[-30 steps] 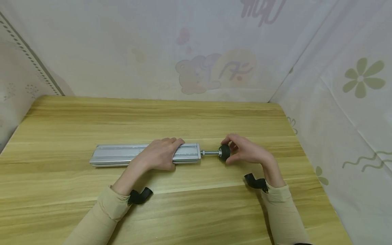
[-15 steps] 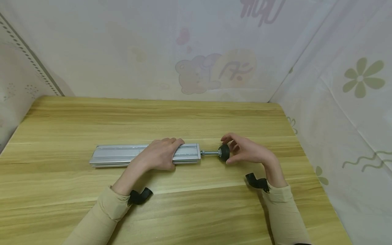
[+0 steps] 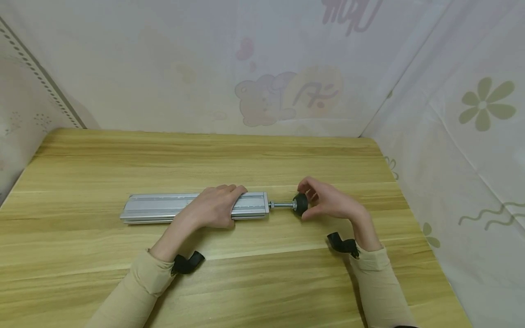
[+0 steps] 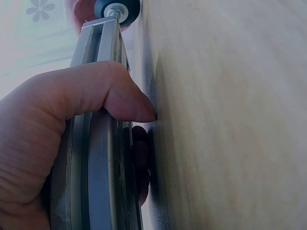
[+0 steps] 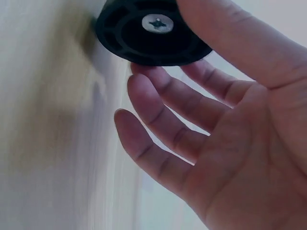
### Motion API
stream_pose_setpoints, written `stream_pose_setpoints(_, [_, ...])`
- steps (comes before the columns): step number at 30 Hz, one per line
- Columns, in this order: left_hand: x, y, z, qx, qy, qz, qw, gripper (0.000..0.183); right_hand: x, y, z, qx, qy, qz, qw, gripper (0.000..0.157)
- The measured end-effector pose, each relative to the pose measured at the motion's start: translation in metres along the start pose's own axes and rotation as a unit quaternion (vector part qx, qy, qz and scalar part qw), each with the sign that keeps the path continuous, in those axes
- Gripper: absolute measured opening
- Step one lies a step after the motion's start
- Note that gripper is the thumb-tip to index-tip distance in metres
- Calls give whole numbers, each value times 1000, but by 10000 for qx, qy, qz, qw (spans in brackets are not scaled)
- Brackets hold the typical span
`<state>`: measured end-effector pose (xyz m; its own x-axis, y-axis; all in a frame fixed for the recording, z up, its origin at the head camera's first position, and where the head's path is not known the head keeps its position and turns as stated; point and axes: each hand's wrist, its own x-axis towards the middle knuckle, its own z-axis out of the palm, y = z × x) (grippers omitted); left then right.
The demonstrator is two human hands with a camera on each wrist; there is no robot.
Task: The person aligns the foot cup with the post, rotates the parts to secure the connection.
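Metal bar [image 3: 157, 206] gripped, black foot [image 3: 301, 205] pinched

Nearest me, two beige sleeves [image 3: 131, 289] reach in over the near edge of the desk [image 3: 229, 159], a black elbow-shaped piece [image 3: 187, 263] sticking out at each wrist. Past them, the bar stretches across the middle of the desk, roughly parallel to the far edge. The left hand [image 3: 215, 207] straddles it, thumb down the near side, fingers over the far side with fingertips showing beneath. From the bar's right end a bolt [image 3: 283, 204] runs to the foot, which has a screw head [image 5: 157, 23] at its centre. The right hand [image 3: 332, 202] pinches the foot between thumb and fingertips, its lower fingers spread apart. Beyond the far edge hangs a pale cloth [image 3: 164, 68] printed with a bear [image 3: 262, 102]; past the right edge, a green flower [image 3: 486, 105].
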<state>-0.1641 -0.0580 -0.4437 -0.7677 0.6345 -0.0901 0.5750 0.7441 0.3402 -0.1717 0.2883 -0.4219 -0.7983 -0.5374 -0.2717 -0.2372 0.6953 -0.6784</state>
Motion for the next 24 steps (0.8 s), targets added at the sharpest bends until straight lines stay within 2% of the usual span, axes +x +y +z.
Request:
stream_pose_setpoints(6, [0, 0, -1, -13, 7, 3, 10000, 82, -3, 3, -4, -102, -20, -46, 9999, 47])
stream_pose_setpoints(12, [0, 0, -1, -13, 40, 14, 10000, 81, -5, 4, -5, -302, -111, -149, 9994, 42])
stream_pose_setpoints(17, [0, 0, -1, -23, 51, 19, 10000, 81, -6, 2, -5, -186, -146, -115, 9997, 49])
stream_pose_setpoints(24, [0, 0, -1, -16, 14, 2, 10000, 82, 0, 0, 1, -4, -90, -13, 10000, 74])
